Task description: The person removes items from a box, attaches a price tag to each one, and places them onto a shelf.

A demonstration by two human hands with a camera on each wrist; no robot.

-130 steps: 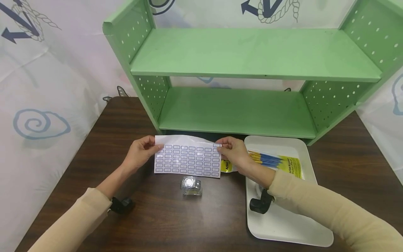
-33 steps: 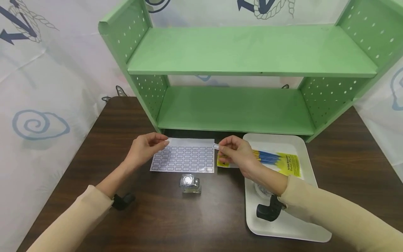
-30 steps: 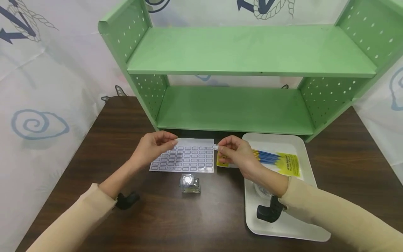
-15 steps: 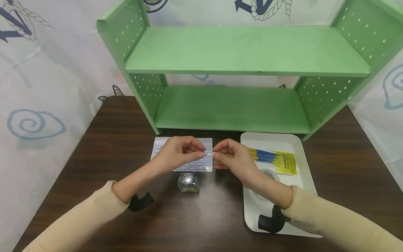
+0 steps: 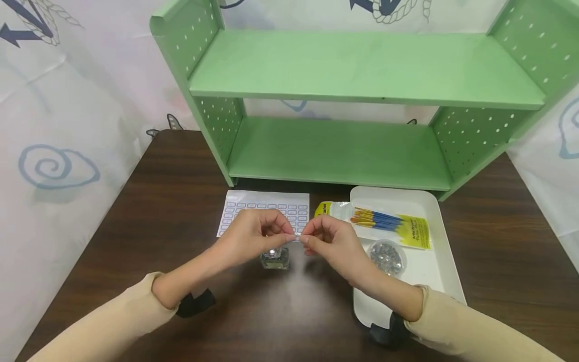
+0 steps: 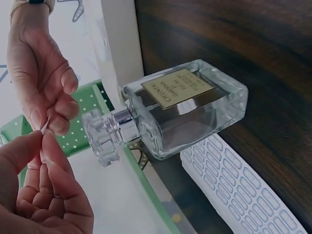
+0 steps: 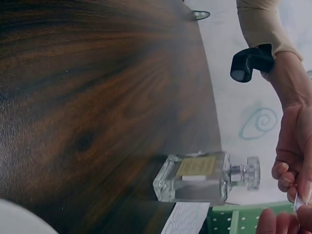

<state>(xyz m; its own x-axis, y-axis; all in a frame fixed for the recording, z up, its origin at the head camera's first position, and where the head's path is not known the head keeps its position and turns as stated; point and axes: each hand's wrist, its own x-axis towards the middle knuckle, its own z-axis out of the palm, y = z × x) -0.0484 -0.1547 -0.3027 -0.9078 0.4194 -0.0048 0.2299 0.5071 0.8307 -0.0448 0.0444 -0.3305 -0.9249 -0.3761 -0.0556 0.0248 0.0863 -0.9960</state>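
Observation:
In the head view my left hand and right hand meet over the table, thumb and fingertips of each pinching a small white label between them. Its thin edge shows in the left wrist view, where the label is seen almost side-on. Just below the left fingers stands a square glass perfume bottle, partly covered by that hand. The bottle has a clear faceted cap and a gold label. Behind the hands lies a sheet of blue-bordered labels, partly hidden.
A white tray on the right holds a round clear tub of shiny pieces. A yellow-and-clear packet of paintbrushes lies across its left rim. The green shelf stands behind.
The label sheet, earlier held up in both hands, now lies on the table. One label has come off in my right hand, and my left hand has moved right to pinch it too.

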